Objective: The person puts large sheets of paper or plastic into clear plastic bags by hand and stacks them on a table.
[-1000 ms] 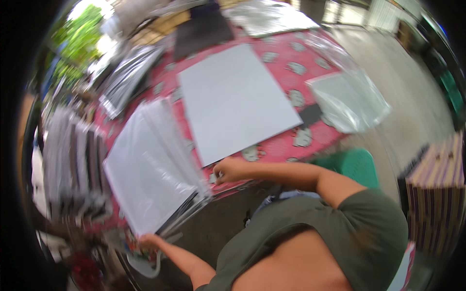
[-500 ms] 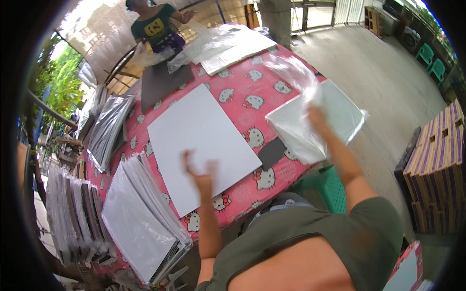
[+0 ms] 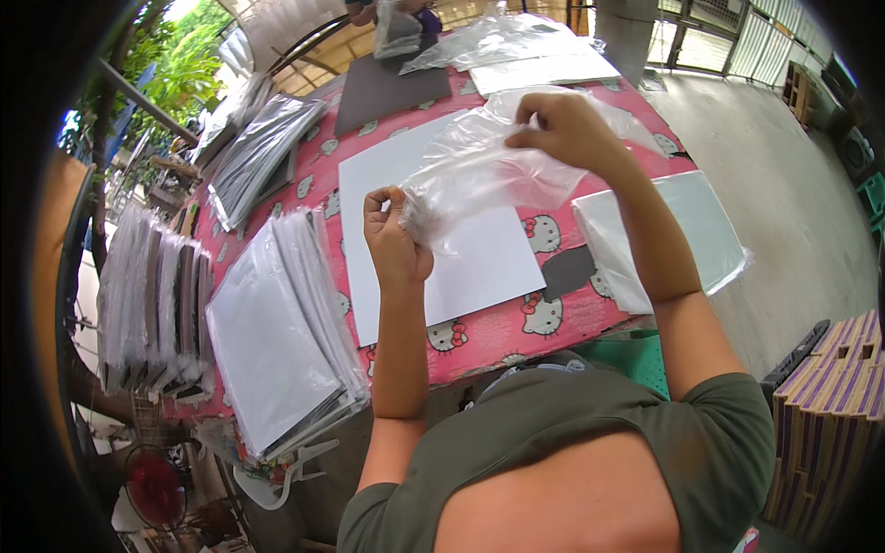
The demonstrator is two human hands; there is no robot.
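A clear plastic bag [image 3: 498, 175] is stretched between my two hands above a large white board [image 3: 484, 281]. My left hand [image 3: 396, 235] is closed on the bunched edge of the bag. Higher up and to the right, my right hand [image 3: 572, 134] pinches the bag's other side between thumb and fingers. The white board lies flat on the pink patterned tablecloth [image 3: 461, 355], partly covered by the bag. Right of the board sits a small dark grey piece [image 3: 569, 272], and beside that a pile of clear plastic bags [image 3: 696, 221].
At left stand a stack of bagged white boards [image 3: 277, 341], a row of wrapped boards [image 3: 152, 304] and more wrapped grey ones [image 3: 263, 157]. A dark grey board [image 3: 392, 92] lies far across, near another person [image 3: 429, 23]. Brown cartons [image 3: 825, 415] are stacked at lower right.
My right hand has brought the plastic bag from the right-hand pile leftward over the white board. My left hand has closed on the bag's edge. The view has shifted.
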